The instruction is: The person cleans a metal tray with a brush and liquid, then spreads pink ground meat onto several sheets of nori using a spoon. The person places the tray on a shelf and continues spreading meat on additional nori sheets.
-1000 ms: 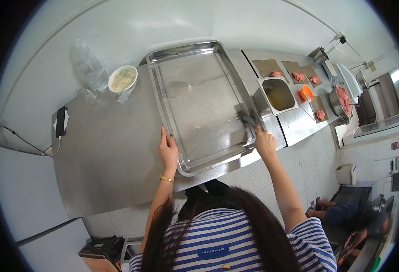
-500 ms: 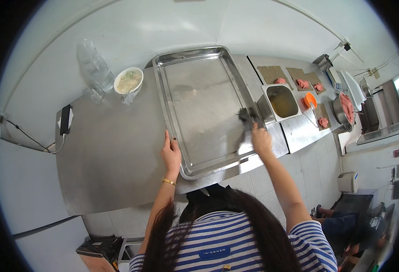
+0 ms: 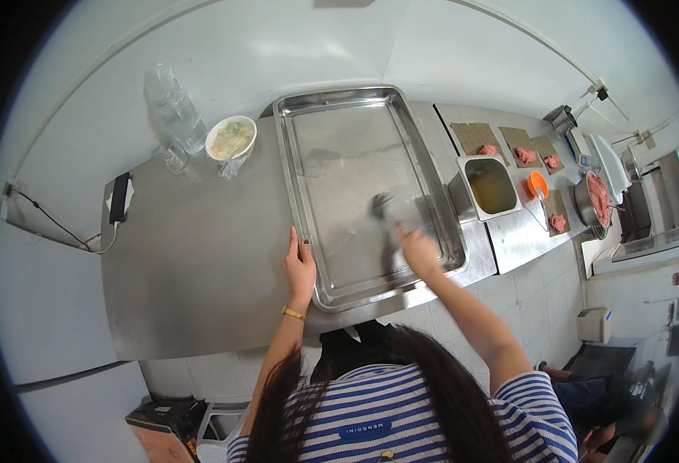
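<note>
A large rectangular steel tray (image 3: 355, 177) lies on the steel table, its bottom shiny and wet-looking. My left hand (image 3: 299, 270) holds the tray's near left rim, index finger stretched along the outside and thumb at the edge. Over the tray's lower right part, my right hand (image 3: 419, 251) is closed round the handle of a dark-headed brush (image 3: 380, 207). The brush head is at the tray's bottom, and motion blurs both it and the hand. Just right of the tray stands a deep steel container (image 3: 493, 189) of yellowish liquid.
An orange cup (image 3: 537, 184), brown sheets (image 3: 478, 137) with pink minced meat, and a steel bowl of meat (image 3: 595, 199) are on the right. Left of the tray are a white bowl of food (image 3: 231, 139), clear plastic cups (image 3: 176, 112) and a black device (image 3: 119, 198). Another person sits lower right.
My right hand has swept the brush leftward, from the tray's right side toward its middle. My left hand keeps its place on the left rim. The whole view has shifted slightly.
</note>
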The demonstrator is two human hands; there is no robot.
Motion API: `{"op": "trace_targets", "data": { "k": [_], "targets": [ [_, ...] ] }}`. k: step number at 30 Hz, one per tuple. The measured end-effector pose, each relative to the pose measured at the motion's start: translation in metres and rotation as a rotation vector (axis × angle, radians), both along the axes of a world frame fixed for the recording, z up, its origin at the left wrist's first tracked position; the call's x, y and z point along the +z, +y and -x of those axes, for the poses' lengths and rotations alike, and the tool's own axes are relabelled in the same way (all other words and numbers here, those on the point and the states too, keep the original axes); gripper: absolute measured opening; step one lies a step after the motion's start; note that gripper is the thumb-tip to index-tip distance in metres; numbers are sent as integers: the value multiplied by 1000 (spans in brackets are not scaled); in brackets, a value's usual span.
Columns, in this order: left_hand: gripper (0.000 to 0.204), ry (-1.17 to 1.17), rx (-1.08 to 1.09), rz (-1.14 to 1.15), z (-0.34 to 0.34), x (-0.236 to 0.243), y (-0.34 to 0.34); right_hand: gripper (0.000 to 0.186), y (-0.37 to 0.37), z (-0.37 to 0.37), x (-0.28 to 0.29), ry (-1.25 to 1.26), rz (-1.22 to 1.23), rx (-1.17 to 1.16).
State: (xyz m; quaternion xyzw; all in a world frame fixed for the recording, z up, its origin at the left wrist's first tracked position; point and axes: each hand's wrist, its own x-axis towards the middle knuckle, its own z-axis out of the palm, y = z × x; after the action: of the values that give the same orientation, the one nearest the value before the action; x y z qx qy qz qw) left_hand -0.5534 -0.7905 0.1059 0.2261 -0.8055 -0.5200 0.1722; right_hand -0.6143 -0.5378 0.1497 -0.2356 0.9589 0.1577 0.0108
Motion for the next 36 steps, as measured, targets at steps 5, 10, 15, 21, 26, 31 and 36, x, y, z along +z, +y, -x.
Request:
{"op": "trace_targets", "data": {
  "k": [5, 10, 15, 21, 26, 31, 36],
  "targets": [
    [48, 5, -7, -23, -1, -1, -1, 50, -2, -59, -1, -186, 90, 473],
    [47, -11, 7, -6, -2, -1, 0, 43, 38, 53, 11, 61, 119, -220],
    [48, 118, 14, -31, 2, -11, 1, 50, -22, -46, -7, -115, 85, 303],
    [48, 34, 7, -8, -1, -10, -1, 49, 26, 53, 13, -147, 86, -31],
    [47, -7, -3, -47, 0, -7, -2, 43, -15, 56, 6, -38, 74, 12],
    [48, -8, -4, -15, -3, -2, -1, 51, -13, -17, 2, -146, 151, 644],
    [49, -62, -4, 11, -3, 4, -1, 41, 20, 113, 4, 92, 78, -145]
  ]
}}
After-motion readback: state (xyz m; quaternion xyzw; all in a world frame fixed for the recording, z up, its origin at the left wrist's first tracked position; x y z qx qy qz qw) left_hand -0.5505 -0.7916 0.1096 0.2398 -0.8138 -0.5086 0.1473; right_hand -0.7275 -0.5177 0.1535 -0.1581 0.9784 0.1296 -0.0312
